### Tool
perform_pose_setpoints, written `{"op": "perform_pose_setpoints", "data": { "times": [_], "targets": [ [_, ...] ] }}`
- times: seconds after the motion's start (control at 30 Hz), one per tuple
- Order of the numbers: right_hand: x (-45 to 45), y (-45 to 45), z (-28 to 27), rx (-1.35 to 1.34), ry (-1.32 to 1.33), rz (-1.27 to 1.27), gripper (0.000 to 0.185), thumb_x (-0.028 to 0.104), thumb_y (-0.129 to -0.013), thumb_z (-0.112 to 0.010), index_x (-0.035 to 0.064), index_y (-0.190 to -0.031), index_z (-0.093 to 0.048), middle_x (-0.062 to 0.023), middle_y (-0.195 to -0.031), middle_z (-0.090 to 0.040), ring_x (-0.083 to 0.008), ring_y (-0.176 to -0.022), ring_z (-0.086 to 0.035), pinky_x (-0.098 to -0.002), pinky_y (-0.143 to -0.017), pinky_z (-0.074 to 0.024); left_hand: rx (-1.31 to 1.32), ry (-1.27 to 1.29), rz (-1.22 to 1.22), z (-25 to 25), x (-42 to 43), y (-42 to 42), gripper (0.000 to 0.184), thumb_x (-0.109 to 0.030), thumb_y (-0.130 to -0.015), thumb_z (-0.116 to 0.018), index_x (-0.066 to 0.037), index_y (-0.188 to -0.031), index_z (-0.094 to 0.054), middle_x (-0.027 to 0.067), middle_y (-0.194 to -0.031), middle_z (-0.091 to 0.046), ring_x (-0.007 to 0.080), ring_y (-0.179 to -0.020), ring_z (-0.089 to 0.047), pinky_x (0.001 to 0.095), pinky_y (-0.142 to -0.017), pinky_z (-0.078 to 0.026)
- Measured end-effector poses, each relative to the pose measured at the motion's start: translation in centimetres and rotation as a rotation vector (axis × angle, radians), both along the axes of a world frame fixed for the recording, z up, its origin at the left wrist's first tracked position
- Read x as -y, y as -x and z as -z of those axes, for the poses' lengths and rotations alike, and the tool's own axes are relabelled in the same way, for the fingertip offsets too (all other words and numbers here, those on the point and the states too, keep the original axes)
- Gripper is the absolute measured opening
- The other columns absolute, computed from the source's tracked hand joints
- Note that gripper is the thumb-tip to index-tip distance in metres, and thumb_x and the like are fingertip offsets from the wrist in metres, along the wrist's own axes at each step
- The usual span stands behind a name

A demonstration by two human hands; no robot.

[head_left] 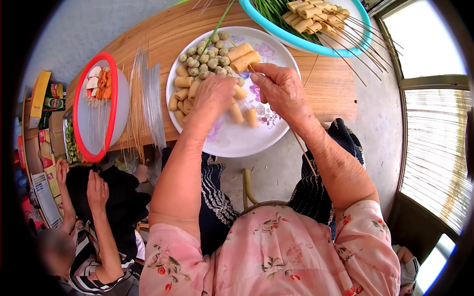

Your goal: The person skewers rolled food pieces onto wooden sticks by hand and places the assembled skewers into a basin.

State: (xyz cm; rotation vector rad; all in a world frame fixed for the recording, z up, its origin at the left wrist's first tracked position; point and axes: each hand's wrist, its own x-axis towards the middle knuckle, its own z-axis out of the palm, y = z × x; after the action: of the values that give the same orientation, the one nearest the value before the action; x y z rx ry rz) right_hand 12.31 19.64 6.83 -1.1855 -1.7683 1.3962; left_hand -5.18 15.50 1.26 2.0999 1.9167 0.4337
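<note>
My right hand (282,91) pinches a thin wooden skewer (304,154), its long end running back under my forearm. Two tan rolls (243,58) are threaded at its far end, above the plate. Over the pile on the white flower-patterned plate (232,147), my left hand (216,94) reaches down among loose tan rolls (182,93). Its fingertips are partly hidden and slightly blurred, so whether it grips a roll does not show. Greenish speckled balls (202,61) lie heaped just beyond it, a green stalk (217,27) across them.
A turquoise-rimmed basin (296,42) holds greens and finished roll skewers (316,15). Left on the wooden table (335,89) are bundled wooden skewers (136,108), thin metallic-looking sticks (154,103) and a red-rimmed basin (116,98) with skewered food. Another person (98,237) sits lower left, hands raised.
</note>
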Motion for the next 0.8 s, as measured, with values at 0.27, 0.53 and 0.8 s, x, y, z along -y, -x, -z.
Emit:
{"op": "perform_pose_setpoints", "data": {
  "times": [0.27,0.53,0.8],
  "targets": [
    [0.0,-0.3,-0.6,0.009,-0.029,0.018,0.021,0.011,-0.081,-0.057,-0.0048,-0.094,-0.062,-0.0223,-0.069,-0.062,-0.0331,-0.064,-0.062,-0.0385,-0.062,-0.0483,0.012,-0.019,-0.010,0.2,-0.4,-0.7,0.015,-0.003,-0.069,-0.059,-0.007,-0.084,-0.058,0.0119,-0.082,-0.055,0.0327,-0.083,-0.052,0.0437,-0.074,-0.042],
    [0.1,-0.7,-1.6,0.004,0.078,-0.009,0.021,0.011,-0.084,-0.058,-0.0047,-0.098,-0.063,-0.0134,-0.056,-0.056,-0.0158,-0.047,-0.054,-0.0320,-0.047,-0.0444,0.381,0.151,-0.320,-1.1,-0.8,0.2,0.016,-0.011,-0.076,-0.060,-0.002,-0.090,-0.060,0.0078,-0.077,-0.060,0.0221,-0.073,-0.058,0.0333,-0.067,-0.044],
    [0.8,-0.8,-1.6,-0.012,0.008,-0.154,0.025,0.012,-0.090,-0.057,-0.0041,-0.107,-0.062,-0.0011,-0.058,-0.053,-0.0054,-0.046,-0.045,-0.0220,-0.042,-0.0385,1.555,0.144,-0.638,-3.9,-0.6,3.2,0.028,-0.016,-0.086,-0.060,-0.001,-0.109,-0.056,0.0083,-0.095,-0.063,0.0140,-0.079,-0.061,0.0248,-0.071,-0.049]
  ]
}}
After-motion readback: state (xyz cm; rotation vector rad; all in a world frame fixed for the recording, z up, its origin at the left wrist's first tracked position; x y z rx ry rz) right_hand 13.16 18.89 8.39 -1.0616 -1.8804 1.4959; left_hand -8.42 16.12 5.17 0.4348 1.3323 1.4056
